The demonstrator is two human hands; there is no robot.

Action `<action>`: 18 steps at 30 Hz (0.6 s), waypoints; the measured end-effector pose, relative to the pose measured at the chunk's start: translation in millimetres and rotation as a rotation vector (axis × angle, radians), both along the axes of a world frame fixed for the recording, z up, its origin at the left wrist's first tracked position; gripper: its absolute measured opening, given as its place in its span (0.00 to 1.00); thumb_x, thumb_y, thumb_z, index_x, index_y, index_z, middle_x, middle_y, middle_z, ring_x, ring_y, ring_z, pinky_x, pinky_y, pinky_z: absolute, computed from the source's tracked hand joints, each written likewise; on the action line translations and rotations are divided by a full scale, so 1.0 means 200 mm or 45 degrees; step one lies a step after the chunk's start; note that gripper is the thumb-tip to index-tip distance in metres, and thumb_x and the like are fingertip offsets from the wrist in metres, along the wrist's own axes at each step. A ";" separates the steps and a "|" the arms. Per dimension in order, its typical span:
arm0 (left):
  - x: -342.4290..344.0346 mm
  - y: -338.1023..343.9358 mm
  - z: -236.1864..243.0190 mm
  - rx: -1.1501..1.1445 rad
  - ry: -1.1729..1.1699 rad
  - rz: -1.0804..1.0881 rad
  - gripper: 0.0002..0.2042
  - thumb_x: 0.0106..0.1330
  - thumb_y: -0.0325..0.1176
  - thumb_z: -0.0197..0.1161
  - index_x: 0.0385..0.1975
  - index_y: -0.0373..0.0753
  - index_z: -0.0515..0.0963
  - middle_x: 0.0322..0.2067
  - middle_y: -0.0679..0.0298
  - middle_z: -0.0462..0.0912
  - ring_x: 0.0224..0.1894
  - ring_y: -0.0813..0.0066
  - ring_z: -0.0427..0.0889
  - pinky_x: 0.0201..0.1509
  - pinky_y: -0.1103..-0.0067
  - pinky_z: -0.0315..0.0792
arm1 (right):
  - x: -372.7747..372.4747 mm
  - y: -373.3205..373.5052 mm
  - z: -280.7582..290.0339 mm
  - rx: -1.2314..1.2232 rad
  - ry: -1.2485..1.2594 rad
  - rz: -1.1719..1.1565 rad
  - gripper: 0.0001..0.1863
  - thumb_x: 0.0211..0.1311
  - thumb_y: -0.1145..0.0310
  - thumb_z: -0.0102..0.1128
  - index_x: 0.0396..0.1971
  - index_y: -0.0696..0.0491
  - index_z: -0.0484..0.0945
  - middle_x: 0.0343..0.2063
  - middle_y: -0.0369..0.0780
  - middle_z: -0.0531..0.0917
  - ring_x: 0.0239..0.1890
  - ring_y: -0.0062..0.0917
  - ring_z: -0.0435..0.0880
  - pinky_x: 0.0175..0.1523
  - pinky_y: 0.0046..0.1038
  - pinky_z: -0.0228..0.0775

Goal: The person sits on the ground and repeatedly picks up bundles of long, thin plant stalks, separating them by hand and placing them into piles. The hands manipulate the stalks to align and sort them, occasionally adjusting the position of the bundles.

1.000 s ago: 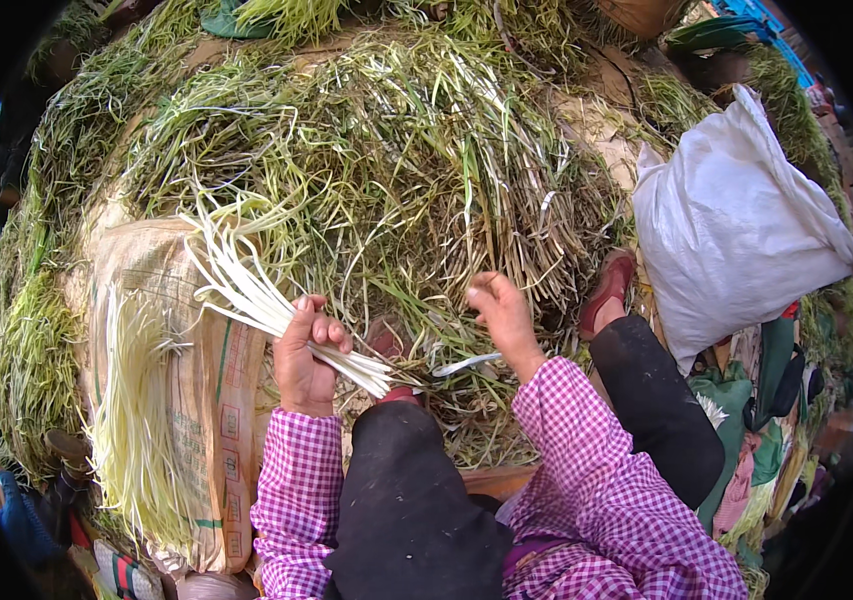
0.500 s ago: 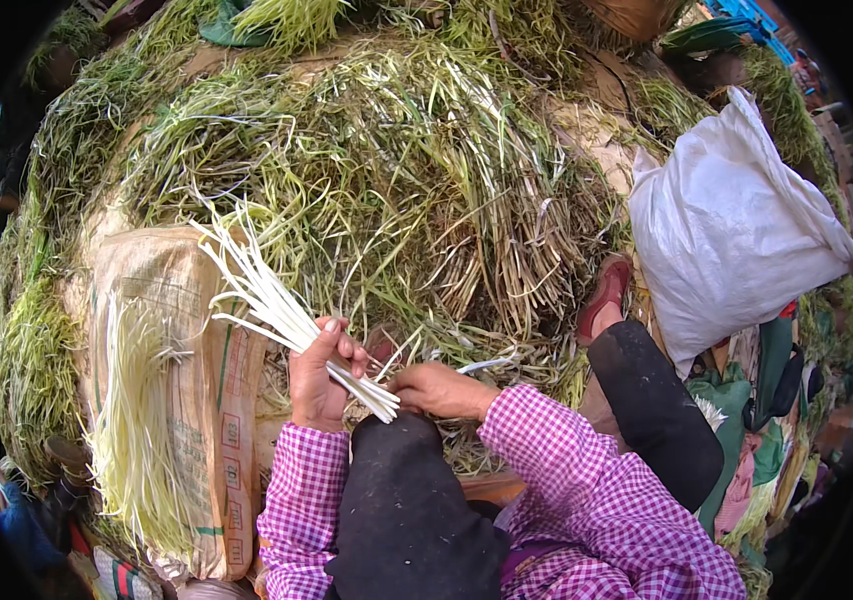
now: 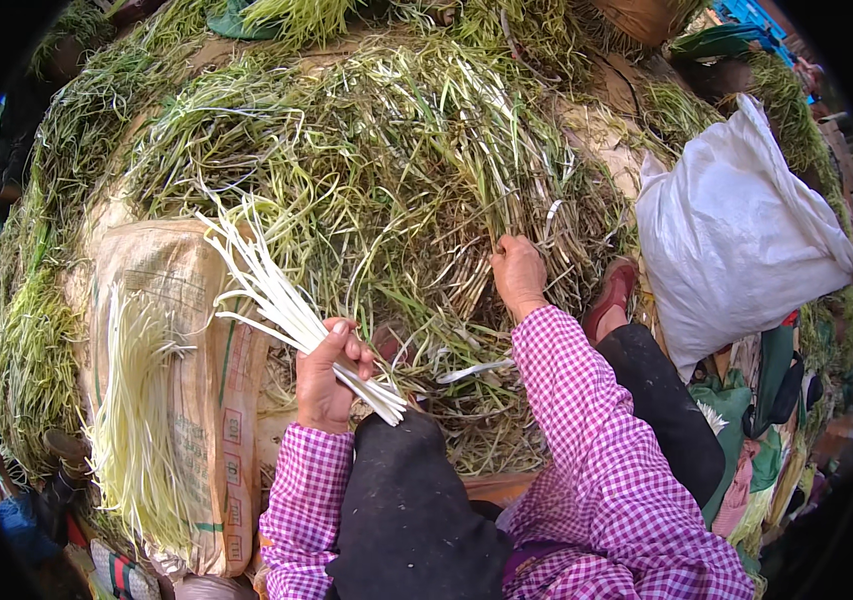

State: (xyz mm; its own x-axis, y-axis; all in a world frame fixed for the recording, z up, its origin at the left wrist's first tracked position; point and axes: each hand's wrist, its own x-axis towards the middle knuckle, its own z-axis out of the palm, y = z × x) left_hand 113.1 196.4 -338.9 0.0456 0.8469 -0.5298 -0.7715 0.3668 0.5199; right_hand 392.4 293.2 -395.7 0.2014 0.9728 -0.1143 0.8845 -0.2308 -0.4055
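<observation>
My left hand (image 3: 326,378) is closed around a bunch of clean white chive-like stalks (image 3: 271,285). Their cut ends stick out over my knee and their pale tips fan out to the upper left. Further out, my right hand (image 3: 518,272) reaches to the brown-sheathed ends of a pile of unpeeled stalks (image 3: 486,130). Its fingers are bent together at the lower end of a stalk there; the fingertips are partly hidden. On a tan woven sack (image 3: 211,350) at my left lies a heap of pale yellow-white stalks (image 3: 136,430).
Loose green leaves and trimmings (image 3: 346,220) cover the ground before me. A full white sack (image 3: 746,240) stands at the right, beside my red shoe (image 3: 614,290). Dark green cloth (image 3: 726,410) lies below that sack. More green heaps (image 3: 36,360) lie at the far left.
My right hand has gone from beside the bunch's cut ends, out and to the right, to the unpeeled pile. My left hand still holds the bunch in nearly the same place.
</observation>
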 end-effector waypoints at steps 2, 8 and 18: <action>-0.01 0.00 0.00 0.008 0.022 -0.023 0.05 0.66 0.30 0.58 0.35 0.34 0.74 0.19 0.65 0.73 0.23 0.71 0.77 0.19 0.80 0.70 | 0.02 -0.01 0.05 0.091 0.363 -0.037 0.06 0.58 0.73 0.59 0.34 0.58 0.76 0.32 0.39 0.77 0.35 0.28 0.79 0.39 0.31 0.72; -0.01 0.00 0.00 0.001 0.049 -0.006 0.05 0.65 0.28 0.58 0.35 0.33 0.74 0.18 0.62 0.74 0.23 0.68 0.78 0.19 0.78 0.70 | 0.01 -0.14 0.57 0.395 1.845 -0.169 0.03 0.66 0.77 0.47 0.37 0.56 0.70 0.37 0.44 0.81 0.28 0.23 0.83 0.25 0.21 0.79; 0.02 -0.01 0.02 0.036 0.029 -0.075 0.05 0.62 0.25 0.59 0.36 0.32 0.74 0.19 0.60 0.76 0.25 0.66 0.81 0.20 0.79 0.73 | -0.16 -0.32 0.50 -0.261 1.695 -0.328 0.18 0.74 0.59 0.38 0.39 0.57 0.74 0.19 0.33 0.78 0.12 0.08 0.67 0.12 0.11 0.57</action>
State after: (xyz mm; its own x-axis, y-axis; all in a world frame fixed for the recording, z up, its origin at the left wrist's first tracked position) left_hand 117.7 195.3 -334.5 0.0841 0.8577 -0.5072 -0.7370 0.3961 0.5476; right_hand 361.0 228.2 -295.2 -0.0017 0.8672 -0.4980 -0.2194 -0.4862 -0.8459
